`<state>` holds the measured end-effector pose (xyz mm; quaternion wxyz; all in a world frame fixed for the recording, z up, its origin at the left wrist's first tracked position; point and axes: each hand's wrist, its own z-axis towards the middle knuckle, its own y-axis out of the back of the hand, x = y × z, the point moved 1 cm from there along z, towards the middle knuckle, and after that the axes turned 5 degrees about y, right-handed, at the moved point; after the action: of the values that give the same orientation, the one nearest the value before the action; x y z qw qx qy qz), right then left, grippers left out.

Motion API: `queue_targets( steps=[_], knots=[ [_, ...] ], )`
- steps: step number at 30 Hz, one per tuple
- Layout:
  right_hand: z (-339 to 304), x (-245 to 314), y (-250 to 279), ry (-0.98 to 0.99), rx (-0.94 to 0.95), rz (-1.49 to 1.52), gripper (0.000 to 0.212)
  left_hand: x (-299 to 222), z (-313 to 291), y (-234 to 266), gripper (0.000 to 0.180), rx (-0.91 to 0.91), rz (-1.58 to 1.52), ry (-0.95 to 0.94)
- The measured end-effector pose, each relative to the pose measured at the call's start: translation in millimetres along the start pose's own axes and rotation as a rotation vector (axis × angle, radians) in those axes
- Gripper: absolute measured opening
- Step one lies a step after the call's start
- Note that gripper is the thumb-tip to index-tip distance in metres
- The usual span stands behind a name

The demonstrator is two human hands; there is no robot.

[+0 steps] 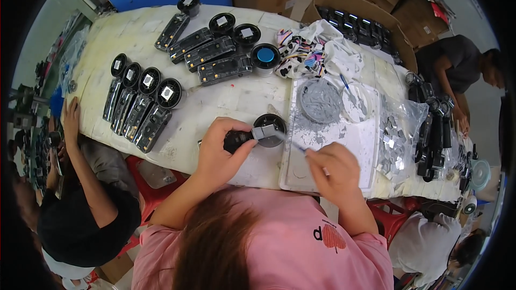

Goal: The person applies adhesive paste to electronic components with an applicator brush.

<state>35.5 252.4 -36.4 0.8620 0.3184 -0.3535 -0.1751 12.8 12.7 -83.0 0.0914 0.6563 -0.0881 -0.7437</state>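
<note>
Dark hair [223, 241] and a pink shirt [279, 220] sit closest to the lens, filling bottom centre. Our left hand [226, 145] grips a black handle unit [236, 139], fingers hiding most of its body. Its grey end block [264, 132] sits over a round black housing [270, 122]; can't tell if they're joined. Our right hand [336, 172] is closed around a thin stick [297, 147], slightly blurred, tip toward the block; contact unclear.

Clutter: white tray [298, 180] just right of the housing, boxing in that side. On it we have a dish of grey paste [321, 102], a smeared white disc [357, 103] beside it, plus a blue pen-like stick [344, 81] across the disc's upper edge. Clear bag of small plates [395, 147] crowds the tray's right edge. Bunched patterned cloth [303, 53] above the tray, close against the blue-topped unit [226, 70] of the upper group.

Left of us, four finished-looking black units [140, 121] lie slanted, round heads up. Dark units [434, 134] piled at far right; open carton [406, 35] of black parts beyond the cloth. Co-worker's hand [70, 118] rests at the left table edge [88, 126].
</note>
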Motion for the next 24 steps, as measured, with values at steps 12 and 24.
queue_targets(
  steps=[12,24],
  knots=[
    [-33,-32,19,-0.400,-0.275,-0.102,0.015,-32,15,-27,0.017,0.006,0.826,-0.580],
    [-28,-23,25,-0.352,-0.098,-0.155,0.013,-21,-3,3,0.052,0.101,0.721,-0.520]
  ],
)
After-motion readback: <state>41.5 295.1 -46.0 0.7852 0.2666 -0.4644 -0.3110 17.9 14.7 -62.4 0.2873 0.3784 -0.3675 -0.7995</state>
